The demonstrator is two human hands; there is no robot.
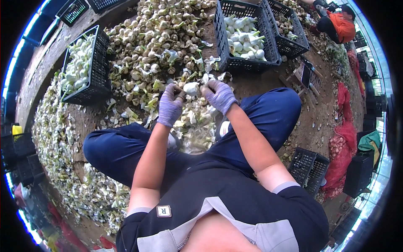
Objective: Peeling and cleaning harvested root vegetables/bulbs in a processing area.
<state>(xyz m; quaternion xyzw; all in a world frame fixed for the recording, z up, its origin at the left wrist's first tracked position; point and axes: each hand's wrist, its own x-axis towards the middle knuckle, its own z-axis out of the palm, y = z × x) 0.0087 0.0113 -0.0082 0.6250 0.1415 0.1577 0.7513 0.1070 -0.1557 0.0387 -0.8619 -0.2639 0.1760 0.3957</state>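
Note:
My left hand [171,104] and my right hand [219,95], in mottled purple gloves, meet above a heap of trimmings between my bent legs. A pale garlic bulb [191,88] is held between their curled fingertips. Loose, dirt-specked garlic bulbs [142,38] with leafy tops lie piled in front of me. Shed white skins and leaves [193,130] cover the ground beneath my hands.
Crates of cleaned garlic stand ahead left [97,63] and right [220,42], beside a crate of rougher bulbs [283,31]. A wooden stool [296,77], red mesh sacks [340,164] and a dark crate [308,168] are at right. A co-worker in orange [341,27] sits beyond.

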